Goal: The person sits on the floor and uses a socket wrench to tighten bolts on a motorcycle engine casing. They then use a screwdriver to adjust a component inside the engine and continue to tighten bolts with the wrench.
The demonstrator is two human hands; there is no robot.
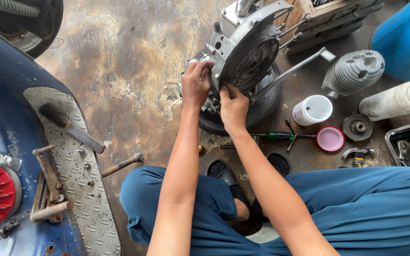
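Your left hand (195, 85) clasps the engine case (243, 57) at frame centre-top; your right hand (233, 106) pinches its lower rim. Perched on the tyre (262, 106), it could tip onto your fingers.

Workshop floor in daylight

The concrete floor (129, 71) is stained and worn; a wooden crate (330, 19) stands at the far edge, beside a blue drum (406, 38).

A silver-grey cast-metal engine casing (243, 52) stands tilted on the stained concrete floor, leaning on a black tyre (262, 106). Its round, dark, ribbed opening faces the viewer. Thin studs stick out at its upper right, and a long metal lever reaches right from it. Both hands grip its lower left edge.
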